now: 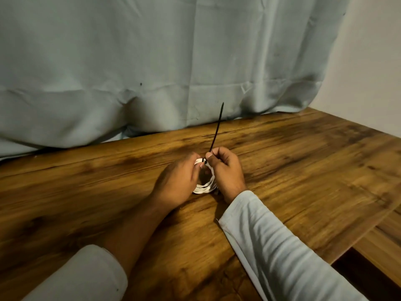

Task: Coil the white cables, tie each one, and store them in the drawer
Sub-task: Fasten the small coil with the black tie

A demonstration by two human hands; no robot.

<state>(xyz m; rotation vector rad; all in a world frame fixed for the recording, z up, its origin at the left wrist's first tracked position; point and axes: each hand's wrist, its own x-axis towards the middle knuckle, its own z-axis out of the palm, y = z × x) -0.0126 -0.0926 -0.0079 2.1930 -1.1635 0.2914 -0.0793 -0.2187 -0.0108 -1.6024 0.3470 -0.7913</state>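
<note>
A white cable [206, 186] wound into a small coil stands on edge on the wooden table [303, 161], between my two hands. My left hand [176, 181] grips the coil's left side, fingers curled round its top. My right hand [226, 170] pinches a black cable tie [217, 129] just above the coil's top. The tie's small black head sits against the white loops, and its long tail sticks up and away toward the curtain. Much of the coil is hidden behind my hands.
A pale blue-grey curtain [152, 72] hangs along the table's far edge. A white wall [373, 61] stands at the right. The table's right edge [373, 227] drops to a lower wooden surface [386, 242] at the bottom right. No drawer is in view.
</note>
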